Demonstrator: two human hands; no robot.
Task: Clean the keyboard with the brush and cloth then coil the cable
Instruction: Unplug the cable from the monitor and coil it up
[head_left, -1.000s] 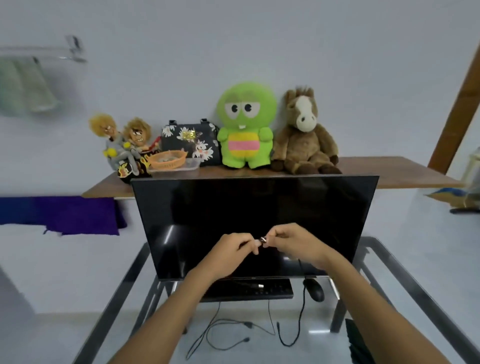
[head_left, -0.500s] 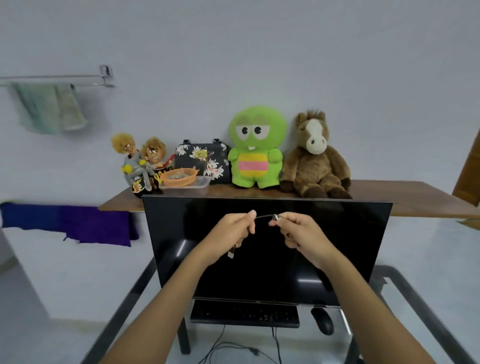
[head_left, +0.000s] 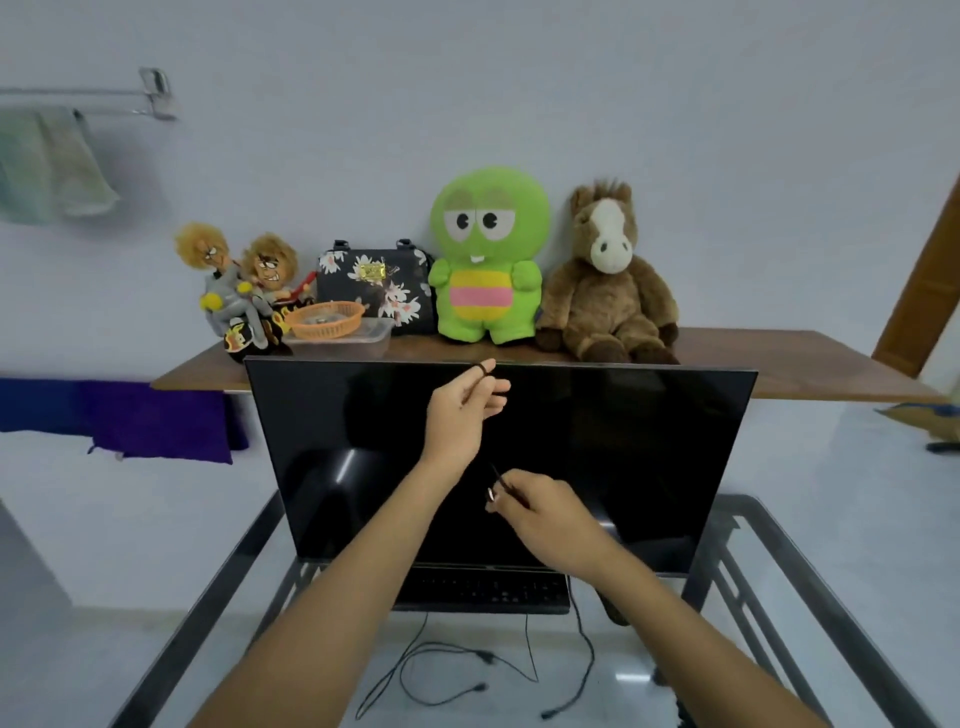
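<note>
Pinching thin cable (head_left: 485, 370), both hands; monitor (head_left: 597, 441) hides most of keyboard (head_left: 483, 592).

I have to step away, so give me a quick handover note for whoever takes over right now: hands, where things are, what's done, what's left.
Left hand: raised in front of the monitor, a thin black cable looped over its fingers.
Right hand: lower, pinching the cable's other end near its metal plug.
Keyboard: on the glass desk, under the monitor's lower edge.
More loose cables lie below the glass.
Brush and cloth: not in view.
Done: coiling has begun. Whether the keyboard was cleaned cannot be told.
Left: finish winding the cable into a coil and set it down.
</note>
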